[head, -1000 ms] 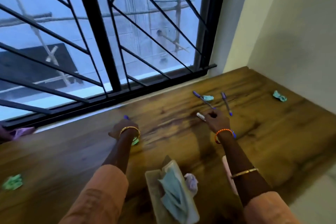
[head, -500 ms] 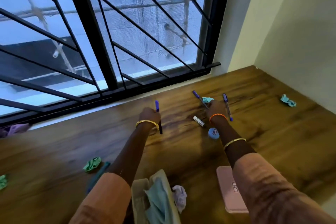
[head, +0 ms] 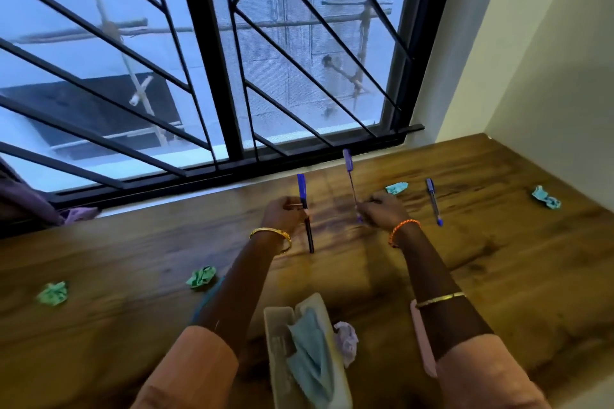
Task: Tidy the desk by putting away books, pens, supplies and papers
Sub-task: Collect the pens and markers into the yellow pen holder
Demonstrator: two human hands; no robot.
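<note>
Blue-capped pen [head: 305, 209] upright in left hand [head: 284, 213], pinched mid-barrel above wooden desk [head: 498, 262]. Purple pen [head: 351, 179] likewise gripped in right hand [head: 382, 212], cap toward window. Third pen [head: 434, 202] flat on desk, just right. Crumpled papers scattered: teal [head: 397, 188] far, green [head: 201, 277] near left.

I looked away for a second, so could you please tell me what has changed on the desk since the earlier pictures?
The right hand has picked up a purple pen that lay by the blue paper ball. The left hand keeps its blue-capped pen, taken a second ago. The other pen and the crumpled papers stayed put.
</note>
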